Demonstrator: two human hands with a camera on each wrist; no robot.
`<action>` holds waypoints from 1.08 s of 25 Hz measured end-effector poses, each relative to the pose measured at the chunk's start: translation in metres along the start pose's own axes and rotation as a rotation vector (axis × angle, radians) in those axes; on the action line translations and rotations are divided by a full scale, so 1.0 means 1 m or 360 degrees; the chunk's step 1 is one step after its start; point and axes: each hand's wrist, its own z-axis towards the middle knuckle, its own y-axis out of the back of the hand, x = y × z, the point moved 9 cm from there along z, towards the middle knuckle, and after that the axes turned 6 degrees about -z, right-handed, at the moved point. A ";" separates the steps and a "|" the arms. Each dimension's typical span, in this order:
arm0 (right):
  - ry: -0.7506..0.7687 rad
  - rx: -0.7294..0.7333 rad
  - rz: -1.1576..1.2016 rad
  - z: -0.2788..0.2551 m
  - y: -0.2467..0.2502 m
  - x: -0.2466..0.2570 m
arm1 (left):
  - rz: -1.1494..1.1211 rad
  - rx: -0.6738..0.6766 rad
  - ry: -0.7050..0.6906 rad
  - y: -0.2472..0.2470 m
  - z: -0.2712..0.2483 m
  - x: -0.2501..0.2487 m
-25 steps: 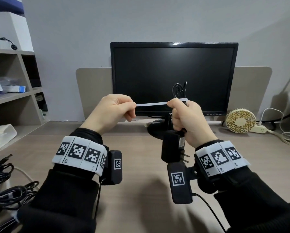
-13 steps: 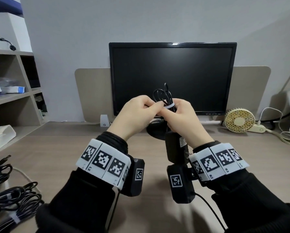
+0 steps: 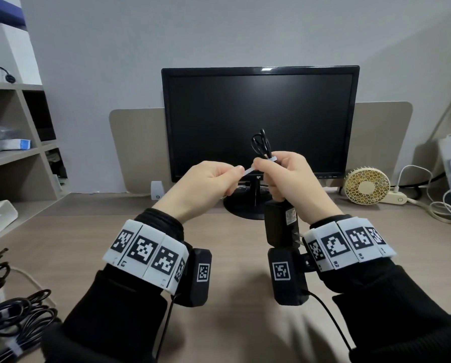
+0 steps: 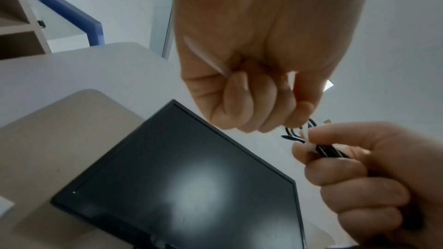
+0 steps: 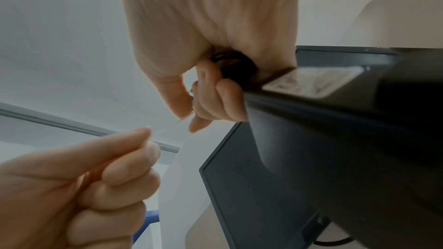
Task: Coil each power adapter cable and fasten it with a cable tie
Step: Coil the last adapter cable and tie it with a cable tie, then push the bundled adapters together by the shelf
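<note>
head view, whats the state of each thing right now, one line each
left hand: pinches the tie's free end
right hand: grips the coiled cable
tie: looped round the coil, tail stretched toward the left hand
cable: coiled, loop sticking up above the right hand
adapter: hangs below the right hand, off the desk
monitor: screen dark
fan: upright on the desk; running or not, cannot tell

1. Bare desk (image 3: pixel 232 323) under and btwn both forearms.
2. Monitor (image 3: pixel 259 121) w/ stand (image 3: pixel 245 205) blocks straight ahead.
3. Cable bundles (image 3: pixel 12 310) crowd near-left desk corner.
4. Fan (image 3: pixel 367 186), white cords (image 3: pixel 439 208) far right.
5. Shelves (image 3: pixel 15 153) wall off left.
</note>
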 end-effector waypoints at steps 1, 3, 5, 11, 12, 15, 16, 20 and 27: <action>-0.0011 0.0014 -0.0019 0.000 -0.002 -0.001 | 0.0016 0.0013 0.0007 0.001 -0.001 0.001; -0.0032 -0.0002 -0.0012 -0.001 -0.003 -0.001 | 0.0022 0.0005 -0.0003 0.002 -0.001 0.000; -0.0058 -0.0045 0.0054 -0.001 0.003 -0.001 | -0.0047 0.0023 0.0004 0.002 -0.001 0.000; 0.0025 -0.0127 -0.0067 0.000 0.001 0.001 | 0.0038 0.0070 0.0051 0.011 -0.002 0.007; 0.0050 -0.0111 -0.0072 0.000 -0.003 0.002 | 0.0103 0.0053 0.0067 0.014 -0.002 0.009; 0.0057 0.0016 0.0035 0.000 -0.015 0.008 | 0.0307 -0.0056 0.0166 0.033 -0.011 0.008; 0.0002 0.0068 0.0145 -0.001 -0.019 0.010 | 0.0328 -0.0090 0.0198 0.037 -0.015 0.006; -0.0205 0.0170 0.0448 -0.011 -0.046 0.023 | 0.0465 -0.0473 0.0303 0.074 -0.044 -0.005; -0.0762 0.0408 0.0930 -0.043 -0.155 0.033 | 0.0673 -0.0734 0.0446 0.154 -0.111 -0.017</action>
